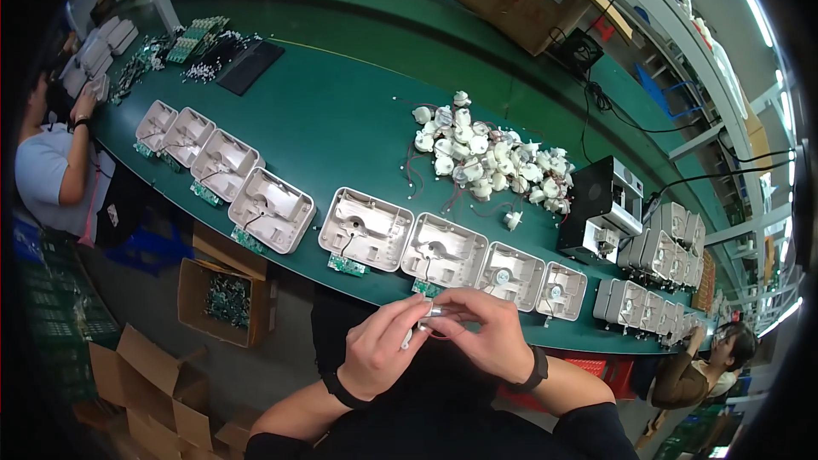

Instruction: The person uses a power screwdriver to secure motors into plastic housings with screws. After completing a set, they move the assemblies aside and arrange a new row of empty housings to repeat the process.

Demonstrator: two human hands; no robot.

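Observation:
Close to my body, at the table's front edge, both hands meet around a small white-and-silver part with a thin red wire. My left hand pinches one side of it, fingers closed. The closed fingers of my right hand grip its other side; much of the part is hidden behind them. Just beyond my hands lies an open off-white plastic housing, with a green circuit board at its near edge. To its left sits a similar housing with a circuit board hanging on wires.
Wired white parts lie in a heap on the green table. A black machine stands right of it. More housings line the front edge. Co-workers sit at far left and far right. Cartons stand below left.

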